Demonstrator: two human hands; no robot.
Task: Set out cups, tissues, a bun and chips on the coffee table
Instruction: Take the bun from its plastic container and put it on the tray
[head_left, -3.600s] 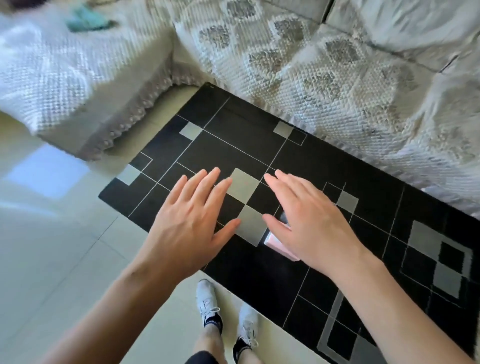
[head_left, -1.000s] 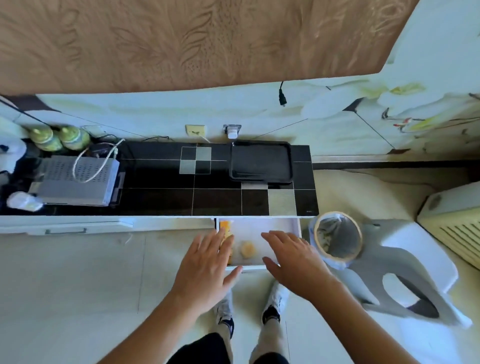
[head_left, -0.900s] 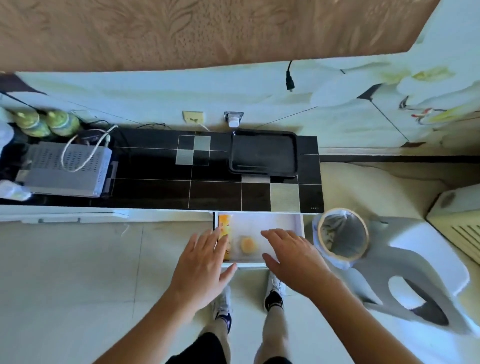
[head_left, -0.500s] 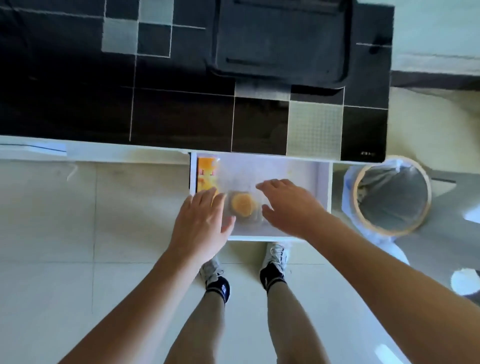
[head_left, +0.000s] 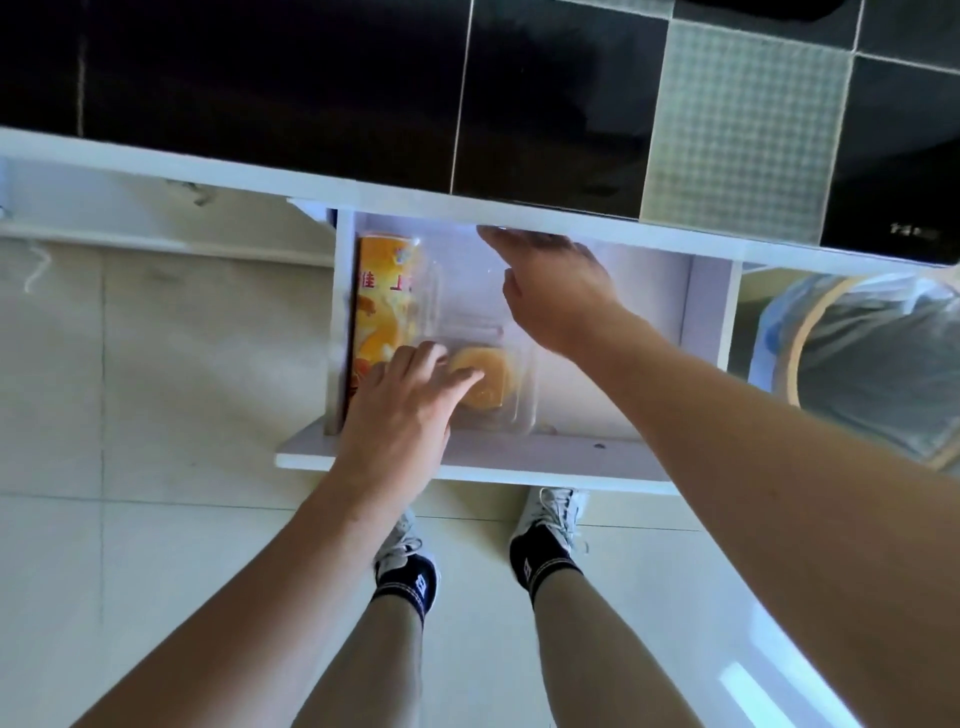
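Observation:
A white drawer (head_left: 571, 462) stands pulled out below a black tiled cabinet top. Along its left wall lies an orange chips can (head_left: 382, 306). Beside the can sits a round golden bun (head_left: 491, 382) inside a clear plastic clamshell box (head_left: 522, 415). My left hand (head_left: 402, 415) rests with spread fingers on the near left part of the box, fingertips over the bun. My right hand (head_left: 558, 291) reaches over the far end of the box, fingers apart, close under the cabinet edge. Whether either hand grips the box is not clear.
A waste bin (head_left: 872, 364) with a wooden rim and plastic liner stands right of the drawer. The black and grey tiled cabinet top (head_left: 519, 104) overhangs the drawer's back. My feet in white shoes (head_left: 556, 512) stand on pale floor tiles just before the drawer front.
The view has closed in on the drawer. Both hands have moved forward into it: the left onto the bun's box, the right to the box's far end.

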